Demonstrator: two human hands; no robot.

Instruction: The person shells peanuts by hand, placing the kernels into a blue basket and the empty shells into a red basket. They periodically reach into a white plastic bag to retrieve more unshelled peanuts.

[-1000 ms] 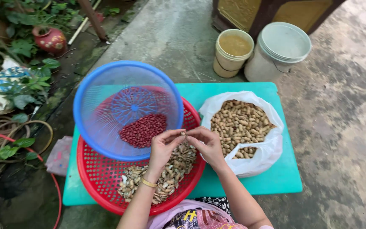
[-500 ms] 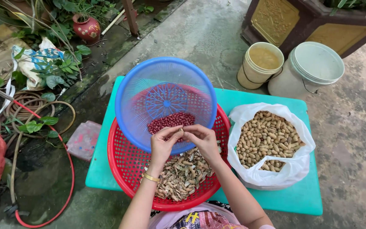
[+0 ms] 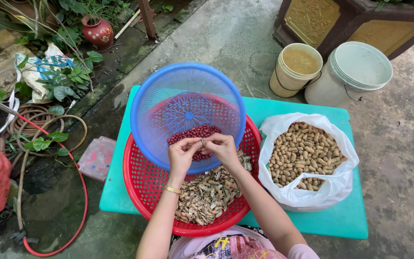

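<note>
Tan and small, one peanut [image 3: 202,142] is pinched between the fingertips of the left hand [image 3: 182,152] and the right hand [image 3: 224,147], both curled shut on it and equally near. It lies sideways from hand to hand, right over the blue basket [image 3: 149,103] of red nuts [image 3: 192,132]. That basket leans in the red basket [image 3: 142,184] of shells [image 3: 207,196], and the bag of peanuts [image 3: 305,153] sits to the right on the green surface [image 3: 120,158]

I see a damp grey concrete floor [image 3: 226,33] in daylight, potted plants [image 3: 63,29] and a coiled hose [image 3: 39,120] left, two buckets [image 3: 331,72] by a dark carved planter [image 3: 341,19].
</note>
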